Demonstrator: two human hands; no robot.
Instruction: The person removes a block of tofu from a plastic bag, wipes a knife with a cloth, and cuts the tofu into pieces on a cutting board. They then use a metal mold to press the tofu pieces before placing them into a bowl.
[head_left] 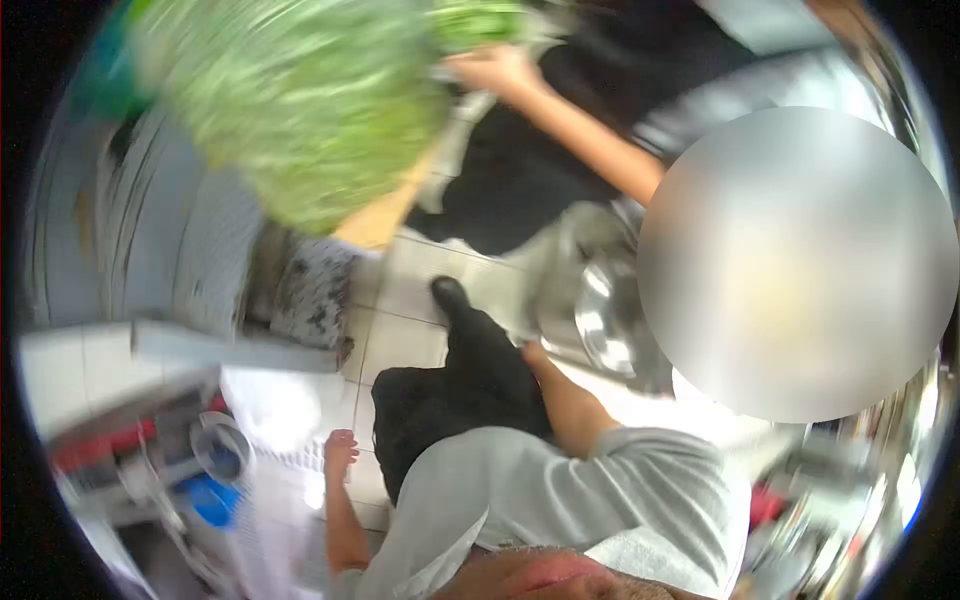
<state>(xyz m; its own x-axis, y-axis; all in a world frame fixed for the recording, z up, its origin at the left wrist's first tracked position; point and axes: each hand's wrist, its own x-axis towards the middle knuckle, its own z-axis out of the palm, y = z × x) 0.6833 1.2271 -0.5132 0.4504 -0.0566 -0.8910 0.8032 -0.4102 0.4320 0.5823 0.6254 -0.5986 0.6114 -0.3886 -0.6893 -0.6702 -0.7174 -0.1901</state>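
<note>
Closest to the camera, the person's grey long-sleeved shirt (560,490) fills the lower middle of the view. The bare left forearm rises along its left side, and the left hand (340,447) hangs over the edge of a white ribbed plastic tray (275,480). Its fingers look drawn together, with nothing visible between them, though the blur hides whether it touches the tray. The tray lies low on the left, just beside the person's leg. A blue plastic tub (213,500) and a small grey round pot (222,447) sit at its far side.

The right hand (533,353) reaches down from the pushed-up grey sleeve to the black trouser leg (470,390). The dark cloth covers most of it, so it is impossible to tell how its fingers are set. The leg runs forward to a black shoe (450,295) planted on the white tiled floor (405,330).

Just right of the shoe, a shiny round steel bowl (603,320) rests low down. To the left, a dark speckled mat (315,290) lies on the floor.

Farther off, a co-worker in black clothing (520,180) stretches a bare arm across. The co-worker's hand (492,68) is closed on a big blurred heap of green leafy vegetables (300,100), which lies over a pale wooden board (385,215).
</note>
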